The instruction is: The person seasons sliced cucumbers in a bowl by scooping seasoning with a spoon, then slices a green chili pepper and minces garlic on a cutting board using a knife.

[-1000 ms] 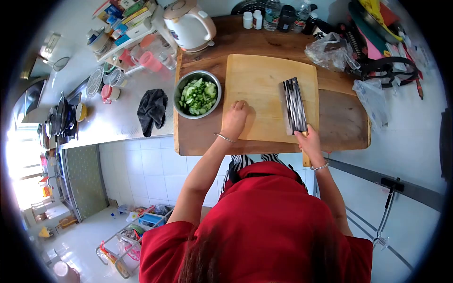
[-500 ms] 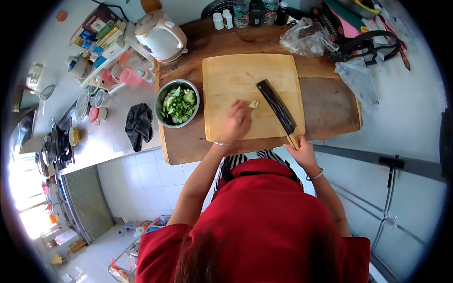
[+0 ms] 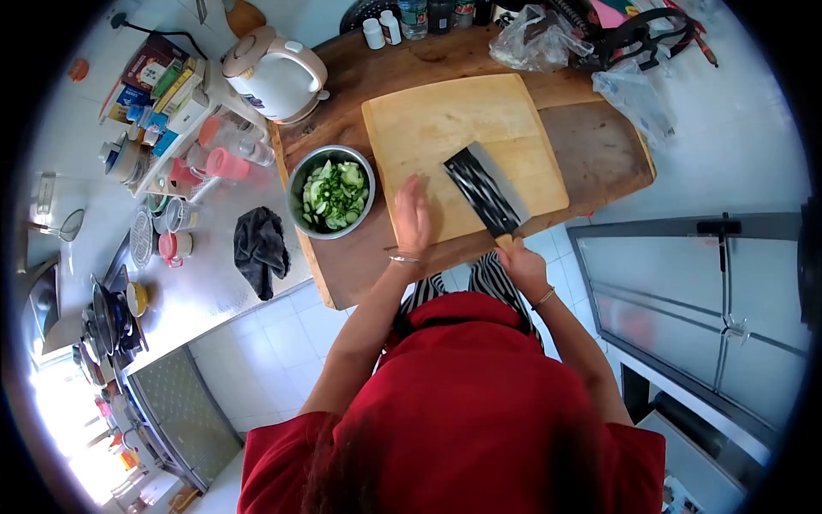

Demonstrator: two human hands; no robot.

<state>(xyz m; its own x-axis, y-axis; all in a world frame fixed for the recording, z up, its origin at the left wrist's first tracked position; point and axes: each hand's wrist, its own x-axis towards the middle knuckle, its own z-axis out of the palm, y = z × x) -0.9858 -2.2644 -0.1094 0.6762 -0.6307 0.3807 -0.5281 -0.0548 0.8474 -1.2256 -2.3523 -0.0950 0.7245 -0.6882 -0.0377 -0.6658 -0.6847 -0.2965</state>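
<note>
A kitchen cleaver (image 3: 481, 184) with a dark, broad blade and a pale wooden handle lies almost flat over the wooden cutting board (image 3: 428, 111). My right hand (image 3: 522, 269) is closed around its handle at the near edge of the board. My left hand (image 3: 413, 221) rests at the board's left near side, fingers stretched out and holding nothing. To its left, a steel bowl (image 3: 293, 204) holds sliced green cucumber (image 3: 334, 194) with chopped green bits on top. No small pale pieces show on the board; whether any lie beneath the blade cannot be seen.
A white kettle (image 3: 278, 77) stands behind the bowl. Two white bottles (image 3: 382, 31) and a crumpled plastic bag (image 3: 535, 41) are along the table's far side. A dark cloth (image 3: 260, 253) lies on the metal counter at left, near jars and a loaded shelf.
The cleaver has turned from edge-on to nearly flat and moved left over the spot where pale pieces lay. My left hand has drawn back left, its fingers now straightened. The view has shifted.
</note>
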